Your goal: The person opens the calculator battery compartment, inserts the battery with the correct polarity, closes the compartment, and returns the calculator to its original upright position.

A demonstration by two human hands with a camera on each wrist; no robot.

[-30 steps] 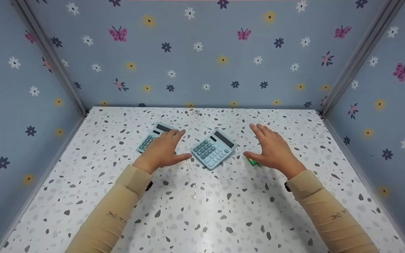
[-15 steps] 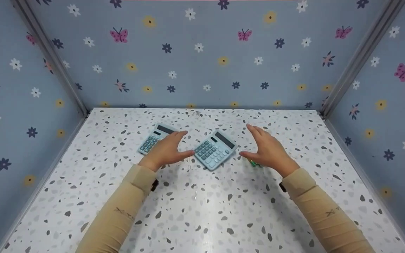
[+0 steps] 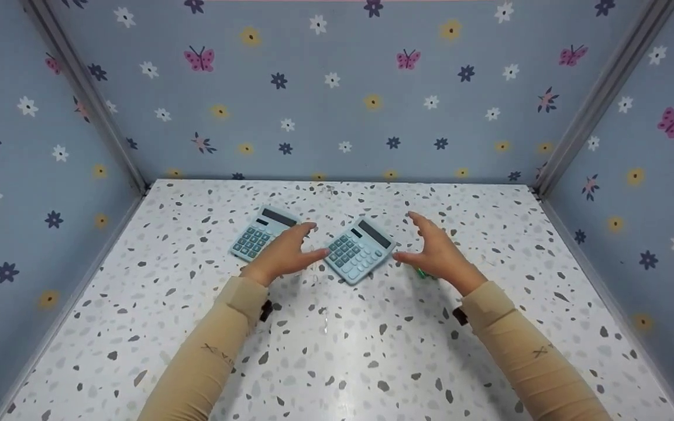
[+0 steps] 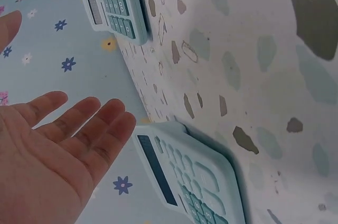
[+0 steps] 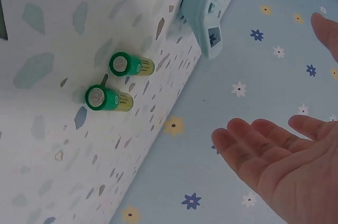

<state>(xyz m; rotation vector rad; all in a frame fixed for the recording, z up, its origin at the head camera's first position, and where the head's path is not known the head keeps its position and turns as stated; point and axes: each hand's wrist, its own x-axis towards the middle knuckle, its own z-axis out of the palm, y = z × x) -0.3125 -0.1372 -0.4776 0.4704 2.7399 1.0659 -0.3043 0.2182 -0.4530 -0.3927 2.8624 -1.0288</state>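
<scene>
A pale blue calculator (image 3: 360,251) lies tilted on the speckled tabletop, between my two hands. My left hand (image 3: 284,254) hovers with fingers extended over the lower right part of a second pale blue calculator (image 3: 252,234); its thumb overlaps the middle calculator's left edge in the head view. To the right of the middle calculator is my right hand (image 3: 439,254), its fingers and thumb spread apart. Two green batteries, one (image 5: 132,65) beside the other (image 5: 109,99), lie below it in the right wrist view. Mostly hidden in the head view, they show as a green bit (image 3: 423,273). Neither hand holds anything.
Blue panels (image 3: 337,88) with flowers and butterflies close off the back and both sides of the white speckled table (image 3: 337,351). Grey metal posts (image 3: 600,99) stand at the back corners.
Both hands have moved inward towards the middle calculator, the left one rightward and the right one leftward. More of the left calculator shows now. Calculators and batteries stay in place.
</scene>
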